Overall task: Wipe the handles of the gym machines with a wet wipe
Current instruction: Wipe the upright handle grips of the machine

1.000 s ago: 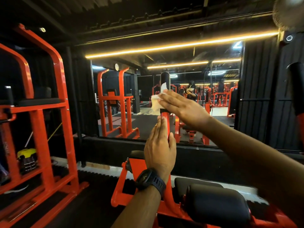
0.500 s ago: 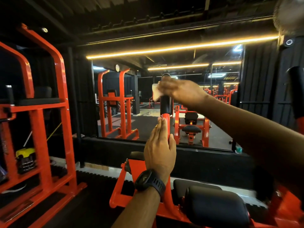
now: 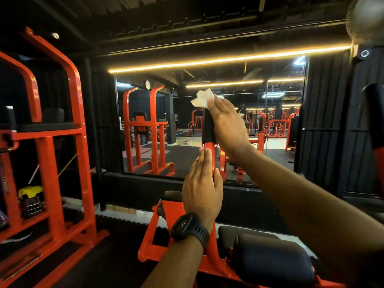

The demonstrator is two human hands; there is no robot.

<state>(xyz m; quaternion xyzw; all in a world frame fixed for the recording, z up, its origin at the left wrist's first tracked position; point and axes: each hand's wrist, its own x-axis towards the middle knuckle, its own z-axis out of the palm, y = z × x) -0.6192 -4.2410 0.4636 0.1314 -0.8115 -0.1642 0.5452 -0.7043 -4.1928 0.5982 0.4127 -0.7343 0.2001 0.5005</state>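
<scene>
The upright black foam-covered handle grip (image 3: 208,129) stands dead ahead, capping the orange steel post (image 3: 209,149) of the machine, and its long axis runs straight up and down. The right hand (image 3: 227,123) is at the grip's upper end, fingers (image 3: 216,104) laid out nearly straight and pressing the crumpled white wet wipe (image 3: 202,98) against the top of the grip; most of the wipe sticks out past the fingertips to the left, and the thumb is hidden, so whether it also pinches the wipe cannot be told. The left hand (image 3: 202,188), with a black wristwatch (image 3: 190,227), lies lower on the same post, fingers straight and flat along its left side with the thumb on the other side, bracing rather than gripping. From the wipe, then, the whole grip lies directly below, between the two hands, so the likely stroke is a downward drag along that vertical axis, with the right hand the one placed to make it. A second black grip (image 3: 374,115) stands at the far right edge, on the right arm's side, well apart.
</scene>
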